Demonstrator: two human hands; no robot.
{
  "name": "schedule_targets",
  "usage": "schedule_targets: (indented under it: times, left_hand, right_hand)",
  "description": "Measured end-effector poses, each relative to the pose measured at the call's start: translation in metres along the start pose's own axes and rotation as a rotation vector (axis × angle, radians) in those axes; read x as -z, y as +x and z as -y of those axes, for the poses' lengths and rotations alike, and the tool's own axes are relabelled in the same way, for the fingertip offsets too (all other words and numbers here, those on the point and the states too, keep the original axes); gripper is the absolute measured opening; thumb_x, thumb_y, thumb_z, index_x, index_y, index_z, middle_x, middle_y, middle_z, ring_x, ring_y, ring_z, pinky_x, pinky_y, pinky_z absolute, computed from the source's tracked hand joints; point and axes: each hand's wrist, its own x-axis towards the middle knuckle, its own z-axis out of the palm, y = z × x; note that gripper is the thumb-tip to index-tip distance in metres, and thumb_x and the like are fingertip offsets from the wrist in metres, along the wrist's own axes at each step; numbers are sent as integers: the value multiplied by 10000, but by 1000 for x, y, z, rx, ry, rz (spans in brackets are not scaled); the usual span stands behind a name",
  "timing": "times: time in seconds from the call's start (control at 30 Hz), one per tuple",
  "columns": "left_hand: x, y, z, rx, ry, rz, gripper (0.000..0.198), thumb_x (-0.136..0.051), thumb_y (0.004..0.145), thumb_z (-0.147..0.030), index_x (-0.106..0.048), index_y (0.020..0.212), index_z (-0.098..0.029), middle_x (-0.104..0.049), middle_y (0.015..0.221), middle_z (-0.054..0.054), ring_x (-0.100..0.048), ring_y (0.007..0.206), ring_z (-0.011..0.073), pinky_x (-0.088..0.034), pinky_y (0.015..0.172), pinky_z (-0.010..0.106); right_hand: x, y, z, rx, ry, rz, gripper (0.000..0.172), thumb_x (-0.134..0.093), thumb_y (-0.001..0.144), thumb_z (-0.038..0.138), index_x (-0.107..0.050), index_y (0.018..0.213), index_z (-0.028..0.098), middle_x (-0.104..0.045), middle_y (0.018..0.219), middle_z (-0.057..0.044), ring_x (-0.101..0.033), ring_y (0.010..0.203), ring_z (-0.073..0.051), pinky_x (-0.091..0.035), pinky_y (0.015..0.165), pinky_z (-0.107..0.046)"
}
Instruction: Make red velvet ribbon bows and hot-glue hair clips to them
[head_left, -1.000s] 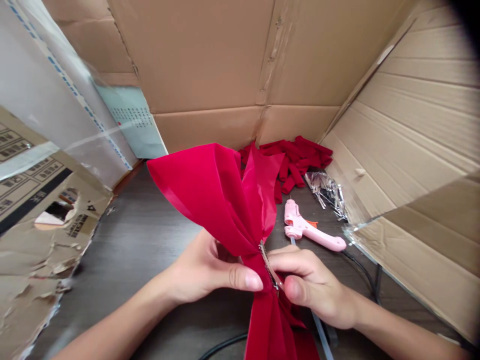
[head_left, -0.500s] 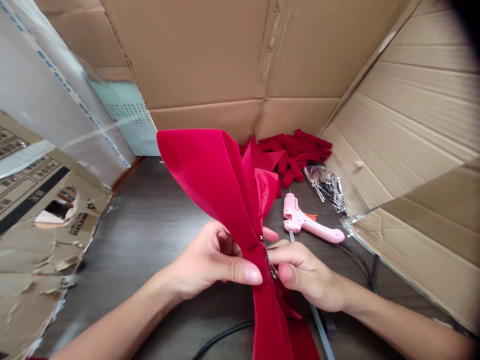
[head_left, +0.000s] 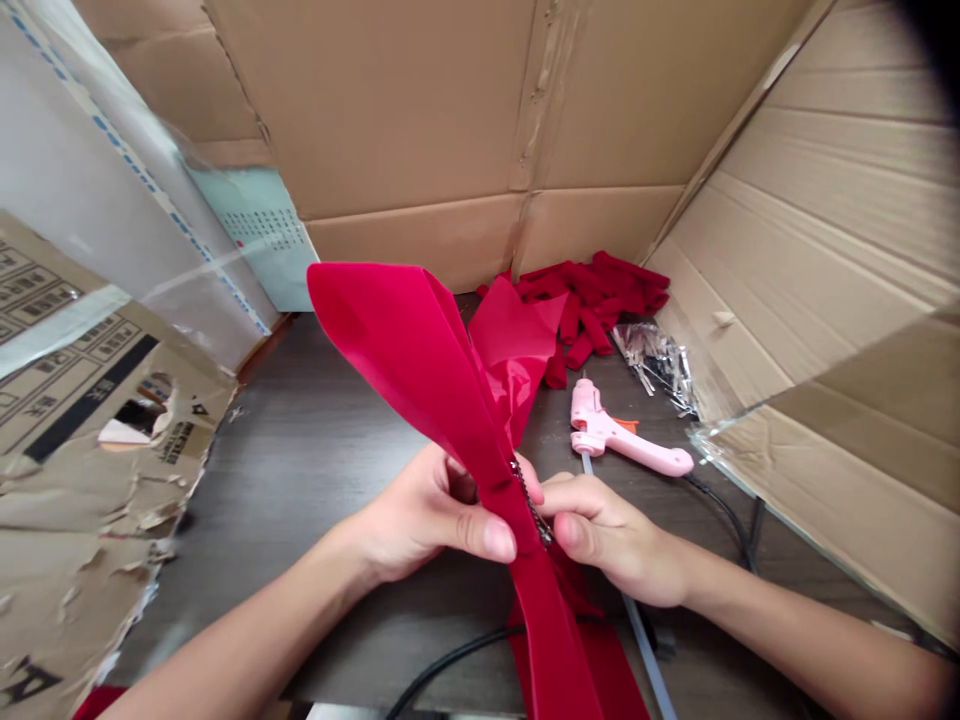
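Note:
A large red velvet bow (head_left: 420, 350) is held up over the dark wooden table (head_left: 300, 470). My left hand (head_left: 427, 515) pinches the bow's narrow middle from the left, thumb on the front. My right hand (head_left: 607, 535) grips the same middle from the right, fingers closed around a small metal clip (head_left: 529, 505) that lies against the fabric. The bow's tails hang down past the table's near edge.
A pink glue gun (head_left: 622, 440) lies right of the bow, its black cable (head_left: 720, 520) running along the table. A pile of red fabric pieces (head_left: 592, 305) and a heap of silver clips (head_left: 660, 365) sit at the back. Cardboard walls (head_left: 420, 110) enclose three sides.
The bow has turned and tilted, its left loop now leaning further left and up. Both hands shifted slightly up and left while keeping their pinch on the middle.

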Motion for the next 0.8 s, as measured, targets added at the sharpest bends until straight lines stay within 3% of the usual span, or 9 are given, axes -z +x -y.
schedule_targets:
  times: [0.2,0.43,0.8]
  left_hand:
    - [3,-1,2,3,-9,37,352,-905,609,-284,-714,875,-153,-626,682,-16,-500,595,68,-360,551,181]
    - [4,-1,1,7,17,53,354,-902,615,-284,-680,860,-157,-618,683,-22,-496,612,72,-352,571,180]
    - [3,-3,1,38,117,14,428,-899,587,-399,-667,841,-145,-557,705,-14,-470,648,96,-342,607,216]
  right_hand:
    - [-1,1,-3,38,154,2,612,-415,911,717,-385,614,182,-301,600,41,-288,567,-93,-240,534,-257]
    - [-1,0,-1,-6,114,2,625,-388,896,751,-330,607,199,-294,612,34,-300,604,-109,-261,568,-267]
    - [0,1,-2,48,143,26,591,-394,931,698,-311,627,198,-275,616,43,-265,586,-100,-226,550,-267]
